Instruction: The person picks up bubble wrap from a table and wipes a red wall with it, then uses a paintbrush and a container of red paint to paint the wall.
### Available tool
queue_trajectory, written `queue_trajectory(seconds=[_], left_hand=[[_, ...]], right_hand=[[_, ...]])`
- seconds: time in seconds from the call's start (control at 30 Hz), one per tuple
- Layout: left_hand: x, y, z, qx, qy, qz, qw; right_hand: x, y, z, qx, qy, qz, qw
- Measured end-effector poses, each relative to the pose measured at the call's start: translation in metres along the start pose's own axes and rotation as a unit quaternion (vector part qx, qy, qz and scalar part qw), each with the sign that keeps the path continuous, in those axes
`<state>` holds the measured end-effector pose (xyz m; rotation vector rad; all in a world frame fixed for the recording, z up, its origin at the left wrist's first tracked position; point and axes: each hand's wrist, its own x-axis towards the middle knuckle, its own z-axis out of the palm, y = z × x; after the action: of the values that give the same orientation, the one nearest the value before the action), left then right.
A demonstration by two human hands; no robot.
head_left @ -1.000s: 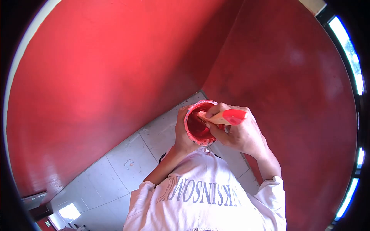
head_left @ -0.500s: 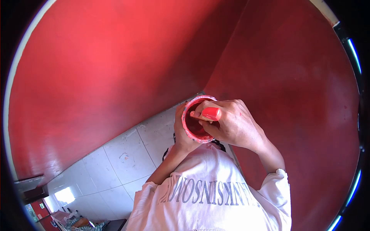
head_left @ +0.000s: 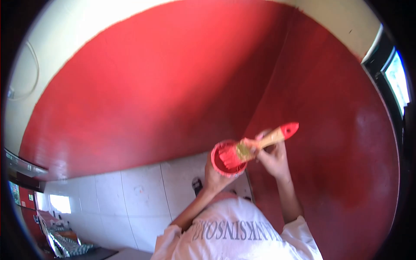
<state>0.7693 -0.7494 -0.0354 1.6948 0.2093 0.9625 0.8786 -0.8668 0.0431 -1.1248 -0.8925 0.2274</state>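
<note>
My left hand (head_left: 214, 178) is wrapped round the side of a round paint container (head_left: 214, 164) with a red-smeared rim and red paint inside. In my right hand (head_left: 274, 161) is a paintbrush (head_left: 274, 138) with a wooden handle, red at its end, and a metal band smeared with paint. Its red-coated bristles lie over the container's opening, tilted down to the left. Fingers of my right hand close round the handle near the band and are slightly blurred.
Red-painted walls (head_left: 143, 86) meet in a corner ahead, with a cream band (head_left: 86, 26) above. Pale floor tiles (head_left: 143, 186) lie below, with a dark shoe (head_left: 197, 185) on them. A window (head_left: 396, 76) is at the right; cluttered items (head_left: 65, 242) stand lower left.
The brush has come up out of the container, its bristles and full handle now showing. My right hand has moved right and down. The view has tilted up, showing the cream wall.
</note>
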Motion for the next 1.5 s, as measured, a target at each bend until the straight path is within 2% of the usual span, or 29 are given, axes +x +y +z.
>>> queue_trajectory(seconds=[0.07,0.17,0.2,0.23,0.27,0.3,0.4,0.43,0.53,0.57,0.67,0.7,0.8,0.83,0.93,1.13,1.33,1.4,1.43,1.5], left_hand=[[0.021,-0.006,-0.008,0.046,-0.001,0.018,0.999],[0.064,-0.019,-0.025,0.091,0.009,0.028,0.995],[0.064,-0.018,-0.028,0.089,0.013,0.023,0.996],[0.100,-0.060,-0.056,0.088,0.019,-0.003,0.996],[0.105,-0.067,-0.058,0.085,0.025,-0.011,0.996],[0.111,-0.071,-0.061,0.079,0.024,-0.015,0.996],[0.119,-0.071,-0.070,0.080,-0.004,-0.031,0.996],[0.123,-0.062,-0.069,0.075,0.009,-0.025,0.997],[0.134,-0.052,-0.075,0.050,0.002,-0.003,0.999],[0.136,-0.052,-0.079,0.033,-0.002,-0.008,0.999],[0.138,-0.060,-0.083,-0.009,-0.010,-0.022,1.000],[0.135,-0.071,-0.085,-0.017,-0.007,-0.027,0.999],[0.132,-0.093,-0.091,0.008,0.013,-0.020,1.000],[0.133,-0.095,-0.094,0.023,0.017,-0.015,0.999],[0.140,-0.095,-0.102,-0.011,0.027,-0.010,1.000],[0.139,-0.090,-0.108,0.001,0.034,-0.027,0.999],[0.136,-0.087,-0.121,0.021,0.038,-0.058,0.997],[0.136,-0.074,-0.122,0.013,0.046,-0.042,0.998],[0.136,-0.067,-0.124,0.008,0.048,-0.037,0.998],[0.135,-0.065,-0.132,0.011,0.035,-0.066,0.997]], right_hand=[[0.020,-0.007,0.008,0.027,-0.001,-0.002,1.000],[0.063,0.029,0.010,-0.038,-0.071,0.005,0.997],[0.065,0.026,0.016,-0.003,-0.058,0.009,0.998],[0.106,0.071,0.043,0.033,-0.047,0.033,0.998],[0.113,0.077,0.047,0.068,-0.037,0.039,0.996],[0.118,0.080,0.045,0.020,-0.099,0.040,0.994],[0.126,0.071,0.056,0.074,-0.047,0.037,0.995],[0.130,0.070,0.052,0.028,-0.091,0.033,0.995],[0.138,0.066,0.058,0.028,-0.080,0.029,0.996],[0.139,0.066,0.065,0.053,-0.040,0.038,0.997],[0.144,0.070,0.061,-0.085,-0.143,0.027,0.986],[0.140,0.078,0.065,-0.018,-0.109,0.071,0.991],[0.150,0.082,0.070,-0.085,-0.172,-0.021,0.981],[0.150,0.085,0.071,-0.076,-0.183,0.010,0.980],[0.161,0.087,0.078,-0.096,-0.217,-0.067,0.969],[0.165,0.096,0.087,-0.092,-0.247,-0.025,0.964],[0.170,0.109,0.091,-0.028,-0.195,-0.085,0.977],[0.168,0.103,0.092,0.050,-0.154,0.114,0.980],[0.166,0.100,0.094,0.089,-0.130,0.214,0.964],[0.159,0.104,0.097,0.134,-0.074,0.252,0.955]])
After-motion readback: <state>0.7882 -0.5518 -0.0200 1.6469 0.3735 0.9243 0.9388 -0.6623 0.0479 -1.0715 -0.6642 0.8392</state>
